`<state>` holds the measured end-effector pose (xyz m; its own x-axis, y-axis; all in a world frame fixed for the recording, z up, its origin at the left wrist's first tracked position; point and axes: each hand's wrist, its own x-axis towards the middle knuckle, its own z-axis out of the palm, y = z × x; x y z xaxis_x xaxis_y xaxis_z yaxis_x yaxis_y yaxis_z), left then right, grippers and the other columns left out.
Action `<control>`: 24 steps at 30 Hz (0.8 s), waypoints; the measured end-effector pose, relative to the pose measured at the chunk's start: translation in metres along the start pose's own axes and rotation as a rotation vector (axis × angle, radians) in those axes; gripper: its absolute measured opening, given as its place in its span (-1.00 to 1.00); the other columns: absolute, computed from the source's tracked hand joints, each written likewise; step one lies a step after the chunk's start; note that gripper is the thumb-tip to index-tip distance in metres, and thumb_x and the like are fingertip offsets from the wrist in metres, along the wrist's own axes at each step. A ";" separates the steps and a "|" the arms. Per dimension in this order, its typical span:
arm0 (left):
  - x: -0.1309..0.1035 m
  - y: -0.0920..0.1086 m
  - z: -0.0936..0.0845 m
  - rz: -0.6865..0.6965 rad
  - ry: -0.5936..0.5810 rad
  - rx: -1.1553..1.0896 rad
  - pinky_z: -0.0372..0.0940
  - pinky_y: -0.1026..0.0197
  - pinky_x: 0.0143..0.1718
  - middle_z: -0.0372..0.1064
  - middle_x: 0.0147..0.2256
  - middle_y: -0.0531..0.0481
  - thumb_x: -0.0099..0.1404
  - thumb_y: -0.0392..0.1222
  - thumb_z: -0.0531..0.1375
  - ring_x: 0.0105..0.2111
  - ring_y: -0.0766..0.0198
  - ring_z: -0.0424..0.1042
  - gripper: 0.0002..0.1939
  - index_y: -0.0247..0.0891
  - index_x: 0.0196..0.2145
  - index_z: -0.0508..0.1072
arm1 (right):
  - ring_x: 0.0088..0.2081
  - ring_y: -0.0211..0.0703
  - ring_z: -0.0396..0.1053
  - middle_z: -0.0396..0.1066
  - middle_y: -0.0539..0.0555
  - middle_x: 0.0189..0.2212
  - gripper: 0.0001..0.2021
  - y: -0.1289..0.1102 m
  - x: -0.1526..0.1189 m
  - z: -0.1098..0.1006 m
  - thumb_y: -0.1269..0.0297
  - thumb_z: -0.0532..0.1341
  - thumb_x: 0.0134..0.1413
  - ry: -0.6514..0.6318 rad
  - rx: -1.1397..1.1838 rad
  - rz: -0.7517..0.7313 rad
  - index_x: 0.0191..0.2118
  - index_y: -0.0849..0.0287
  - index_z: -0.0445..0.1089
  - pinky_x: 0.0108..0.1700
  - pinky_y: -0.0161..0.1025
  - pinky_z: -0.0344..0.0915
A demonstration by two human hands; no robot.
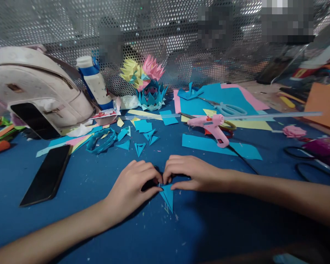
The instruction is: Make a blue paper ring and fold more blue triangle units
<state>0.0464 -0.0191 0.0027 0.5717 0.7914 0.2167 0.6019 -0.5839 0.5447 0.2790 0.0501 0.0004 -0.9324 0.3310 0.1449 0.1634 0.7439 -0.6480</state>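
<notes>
Pressing down together, the left hand [132,185] and right hand [188,172] pinned a light, easily creased folded blue paper triangle [167,196] (best held at its edges) on the blue worktop [99,223].

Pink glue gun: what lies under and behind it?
The pink glue gun lies on the blue table, over red-handled scissors and beside a blue paper strip. Behind it lie teal scissors on blue paper. The red scissors' blades are largely covered.

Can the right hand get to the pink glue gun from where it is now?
Probably yes. The right hand presses the blue folded paper, and only a flat blue strip lies between it and the pink glue gun.
</notes>
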 end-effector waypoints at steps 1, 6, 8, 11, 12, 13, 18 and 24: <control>0.000 0.002 0.000 -0.026 -0.002 0.015 0.07 0.20 -0.25 0.45 -0.28 0.10 0.34 -0.26 0.32 -0.24 0.24 0.40 -0.91 -0.19 -0.27 0.46 | -0.16 -0.19 0.33 0.46 0.05 -0.22 -0.87 -0.002 0.000 0.000 0.26 0.29 0.24 0.003 -0.007 0.040 -0.14 0.17 0.44 -0.16 -0.29 0.23; 0.002 0.008 0.000 -0.097 -0.040 0.066 0.01 0.19 -0.27 0.42 -0.28 0.10 0.29 -0.19 0.38 -0.26 0.23 0.39 -0.84 -0.20 -0.28 0.46 | -0.18 -0.20 0.32 0.43 0.02 -0.24 -0.86 -0.008 0.000 0.002 0.22 0.31 0.22 0.005 -0.018 0.122 -0.19 0.16 0.42 -0.19 -0.30 0.20; 0.002 0.010 0.002 -0.111 -0.051 0.078 -0.01 0.19 -0.28 0.41 -0.27 0.10 0.28 -0.17 0.38 -0.26 0.22 0.39 -0.83 -0.21 -0.28 0.44 | -0.19 -0.20 0.32 0.43 0.02 -0.26 -0.86 -0.009 0.001 0.002 0.22 0.31 0.22 0.006 -0.032 0.122 -0.19 0.16 0.42 -0.19 -0.29 0.19; 0.002 0.012 0.004 -0.131 -0.063 0.089 -0.03 0.18 -0.28 0.38 -0.29 0.11 0.28 -0.15 0.38 -0.29 0.23 0.37 -0.79 -0.24 -0.31 0.42 | -0.21 -0.19 0.32 0.40 0.01 -0.29 -0.85 -0.009 0.001 0.004 0.20 0.32 0.20 0.004 -0.063 0.133 -0.21 0.16 0.42 -0.21 -0.29 0.18; 0.002 0.012 0.005 -0.136 -0.066 0.090 -0.03 0.18 -0.28 0.37 -0.30 0.11 0.27 -0.14 0.38 -0.30 0.23 0.36 -0.78 -0.24 -0.32 0.41 | -0.21 -0.19 0.31 0.39 0.00 -0.30 -0.84 -0.010 0.001 0.004 0.20 0.32 0.20 0.004 -0.072 0.139 -0.22 0.16 0.42 -0.22 -0.30 0.17; 0.001 0.013 0.005 -0.141 -0.069 0.089 -0.04 0.17 -0.28 0.36 -0.30 0.11 0.27 -0.13 0.38 -0.31 0.24 0.35 -0.77 -0.25 -0.33 0.41 | -0.22 -0.19 0.31 0.39 0.00 -0.31 -0.83 -0.010 0.001 0.004 0.19 0.33 0.19 0.001 -0.077 0.144 -0.23 0.17 0.42 -0.23 -0.30 0.17; 0.001 0.014 0.006 -0.155 -0.075 0.052 -0.05 0.17 -0.27 0.36 -0.31 0.12 0.28 -0.17 0.38 -0.31 0.25 0.34 -0.79 -0.26 -0.36 0.42 | -0.23 -0.20 0.29 0.36 -0.02 -0.33 -0.83 -0.010 0.001 0.005 0.20 0.35 0.16 -0.007 -0.064 0.152 -0.25 0.16 0.42 -0.24 -0.31 0.14; 0.002 0.012 0.004 -0.153 -0.051 -0.062 -0.04 0.18 -0.24 0.40 -0.29 0.14 0.28 -0.24 0.38 -0.27 0.28 0.37 -0.81 -0.26 -0.38 0.42 | -0.20 -0.18 0.29 0.36 0.00 -0.31 -0.83 -0.011 0.002 0.001 0.20 0.35 0.16 -0.022 -0.060 0.150 -0.23 0.17 0.43 -0.23 -0.31 0.14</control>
<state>0.0569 -0.0255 0.0061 0.5042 0.8592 0.0867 0.6494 -0.4434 0.6178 0.2747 0.0419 0.0068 -0.9030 0.4283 0.0328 0.3194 0.7205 -0.6155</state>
